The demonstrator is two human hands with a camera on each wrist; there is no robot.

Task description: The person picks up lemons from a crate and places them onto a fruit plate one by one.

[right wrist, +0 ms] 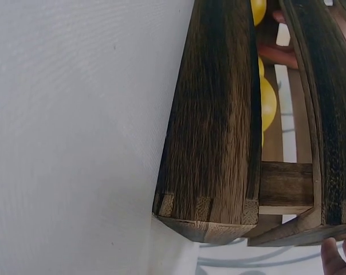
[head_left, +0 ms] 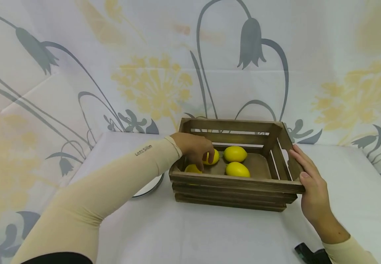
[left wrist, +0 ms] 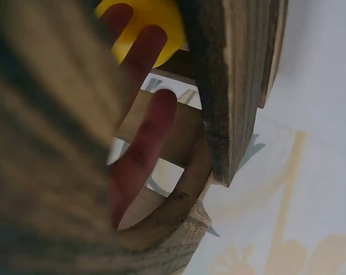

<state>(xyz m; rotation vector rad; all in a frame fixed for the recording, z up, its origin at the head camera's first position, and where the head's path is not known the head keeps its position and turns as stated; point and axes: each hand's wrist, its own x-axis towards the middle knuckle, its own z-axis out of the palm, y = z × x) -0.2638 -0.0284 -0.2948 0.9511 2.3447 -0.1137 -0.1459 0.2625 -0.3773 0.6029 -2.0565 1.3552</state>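
A brown slatted wooden crate (head_left: 230, 196) stands on the white table with several yellow lemons (head_left: 235, 154) inside. My left hand (head_left: 193, 146) reaches over its left end, fingers pointing down among the lemons. One lemon (head_left: 214, 157) is partly covered by these fingers, and another lemon (head_left: 193, 168) lies under the hand by the front wall. In the left wrist view the fingers (left wrist: 144, 154) are spread and fairly straight, two of them overlapping a lemon (left wrist: 167, 28). My right hand (head_left: 312, 183) holds the crate's right end, thumb at the front corner and fingers along the top edge.
A white round dish (head_left: 149, 187) with a dark rim sits left of the crate, mostly hidden under my left forearm. Behind the crate hangs a flower-patterned cloth (head_left: 157, 80). A black device (head_left: 311, 253) is beside my right wrist.
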